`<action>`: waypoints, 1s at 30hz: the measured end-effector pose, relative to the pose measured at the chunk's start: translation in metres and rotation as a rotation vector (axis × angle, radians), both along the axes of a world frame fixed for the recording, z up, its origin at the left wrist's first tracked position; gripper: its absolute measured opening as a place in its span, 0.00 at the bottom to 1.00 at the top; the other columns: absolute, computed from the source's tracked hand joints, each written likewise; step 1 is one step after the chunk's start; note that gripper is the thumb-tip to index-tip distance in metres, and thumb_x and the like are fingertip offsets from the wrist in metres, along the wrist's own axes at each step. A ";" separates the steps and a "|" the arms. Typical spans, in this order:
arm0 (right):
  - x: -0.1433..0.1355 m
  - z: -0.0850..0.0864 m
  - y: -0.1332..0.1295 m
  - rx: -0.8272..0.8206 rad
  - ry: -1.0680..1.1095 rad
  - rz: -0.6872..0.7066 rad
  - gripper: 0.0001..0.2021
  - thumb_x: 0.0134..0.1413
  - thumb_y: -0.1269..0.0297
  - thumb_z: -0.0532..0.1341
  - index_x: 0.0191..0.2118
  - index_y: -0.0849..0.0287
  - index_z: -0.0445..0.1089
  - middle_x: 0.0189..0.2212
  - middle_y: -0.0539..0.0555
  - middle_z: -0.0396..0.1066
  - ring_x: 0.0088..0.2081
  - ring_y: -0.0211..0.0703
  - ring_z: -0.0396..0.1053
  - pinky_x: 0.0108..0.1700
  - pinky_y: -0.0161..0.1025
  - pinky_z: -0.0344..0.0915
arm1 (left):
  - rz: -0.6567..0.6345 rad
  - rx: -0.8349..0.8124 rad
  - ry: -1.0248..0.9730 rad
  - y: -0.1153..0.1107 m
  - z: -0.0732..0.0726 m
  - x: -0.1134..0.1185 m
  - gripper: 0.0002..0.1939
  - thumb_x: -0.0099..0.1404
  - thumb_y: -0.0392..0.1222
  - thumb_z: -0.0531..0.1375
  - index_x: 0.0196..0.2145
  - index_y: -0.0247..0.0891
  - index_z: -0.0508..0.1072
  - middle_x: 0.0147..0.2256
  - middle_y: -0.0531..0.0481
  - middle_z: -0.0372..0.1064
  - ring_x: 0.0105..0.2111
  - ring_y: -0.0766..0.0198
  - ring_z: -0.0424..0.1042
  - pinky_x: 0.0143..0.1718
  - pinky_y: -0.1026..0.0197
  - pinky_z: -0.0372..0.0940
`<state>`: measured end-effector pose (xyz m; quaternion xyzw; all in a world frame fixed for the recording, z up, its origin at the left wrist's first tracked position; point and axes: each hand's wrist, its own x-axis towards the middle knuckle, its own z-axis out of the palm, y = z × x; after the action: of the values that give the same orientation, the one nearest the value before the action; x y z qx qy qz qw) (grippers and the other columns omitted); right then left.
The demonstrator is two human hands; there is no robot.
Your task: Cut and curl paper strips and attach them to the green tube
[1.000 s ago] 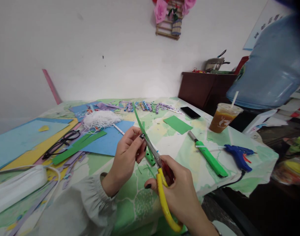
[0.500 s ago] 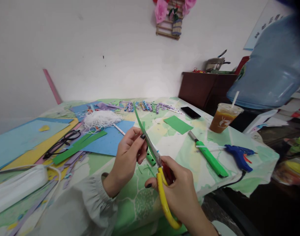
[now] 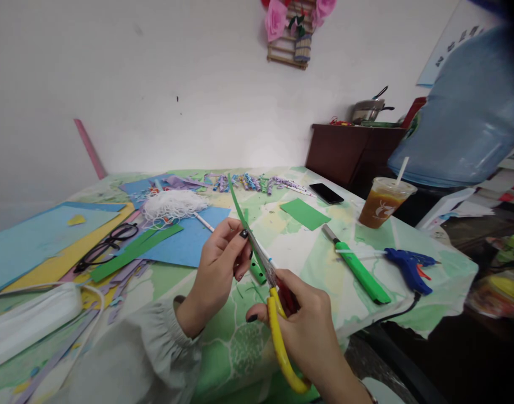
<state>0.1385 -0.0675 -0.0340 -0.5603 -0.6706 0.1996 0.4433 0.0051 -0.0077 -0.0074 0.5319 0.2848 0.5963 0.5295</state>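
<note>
Between the thumb and fingers of my left hand (image 3: 223, 261) is a narrow green paper strip (image 3: 235, 199), its free end pointing up and away. My right hand (image 3: 303, 314) is closed around the yellow handles of a pair of scissors (image 3: 278, 331). The metal blades lie along the strip beside my left fingertips; how far they are parted I cannot tell. Just behind the blades, a green paper piece with black dots (image 3: 258, 271) rests on the tablecloth, with thin green scraps near it. A green paper rectangle (image 3: 306, 214) lies farther back.
To the right are a green utility knife (image 3: 360, 272), a blue glue gun (image 3: 411, 266), a phone (image 3: 326, 193) and an iced drink (image 3: 385, 202). On the left lie white string (image 3: 173, 205), glasses (image 3: 108, 245), coloured paper sheets (image 3: 30, 230) and a white face mask (image 3: 38, 320).
Almost nothing differs. My right thumb has shifted slightly at the scissors' handle, while my left hand and the strip stay in place.
</note>
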 end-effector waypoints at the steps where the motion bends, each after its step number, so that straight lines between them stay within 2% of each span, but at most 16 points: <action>1: 0.000 0.000 0.000 0.005 0.000 0.002 0.11 0.42 0.60 0.65 0.24 0.58 0.62 0.16 0.42 0.47 0.20 0.32 0.47 0.21 0.29 0.48 | -0.002 0.000 -0.005 0.000 0.000 0.000 0.07 0.65 0.41 0.55 0.30 0.39 0.63 0.20 0.60 0.57 0.12 0.78 0.51 0.12 0.74 0.45; 9: 0.002 -0.003 0.001 -0.001 0.039 0.007 0.07 0.40 0.65 0.65 0.26 0.58 0.65 0.16 0.42 0.49 0.20 0.31 0.47 0.21 0.29 0.48 | -0.010 -0.015 -0.003 0.002 0.000 0.000 0.06 0.64 0.40 0.54 0.29 0.39 0.62 0.20 0.60 0.58 0.12 0.78 0.51 0.12 0.73 0.45; 15: 0.004 -0.004 0.004 -0.076 0.158 0.028 0.07 0.42 0.67 0.63 0.26 0.57 0.62 0.17 0.42 0.47 0.20 0.32 0.47 0.20 0.29 0.47 | -0.003 -0.035 0.001 0.001 0.002 0.000 0.07 0.63 0.40 0.55 0.29 0.39 0.61 0.19 0.60 0.58 0.12 0.78 0.50 0.12 0.73 0.44; 22: 0.000 0.002 0.003 -0.138 0.088 0.053 0.10 0.41 0.63 0.65 0.29 0.56 0.63 0.19 0.42 0.50 0.22 0.33 0.50 0.22 0.30 0.48 | -0.011 -0.021 0.026 -0.001 0.000 0.000 0.07 0.65 0.41 0.54 0.29 0.38 0.62 0.19 0.59 0.57 0.13 0.78 0.51 0.12 0.73 0.45; 30: -0.002 0.001 0.003 -0.096 0.094 0.056 0.07 0.42 0.66 0.63 0.29 0.57 0.63 0.19 0.42 0.48 0.22 0.32 0.48 0.22 0.30 0.47 | -0.027 -0.040 0.069 -0.002 -0.002 0.001 0.07 0.65 0.41 0.54 0.29 0.39 0.62 0.18 0.60 0.56 0.12 0.78 0.50 0.12 0.74 0.45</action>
<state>0.1370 -0.0644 -0.0326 -0.5520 -0.6540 0.2702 0.4411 0.0064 -0.0101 -0.0089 0.5455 0.3075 0.5644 0.5379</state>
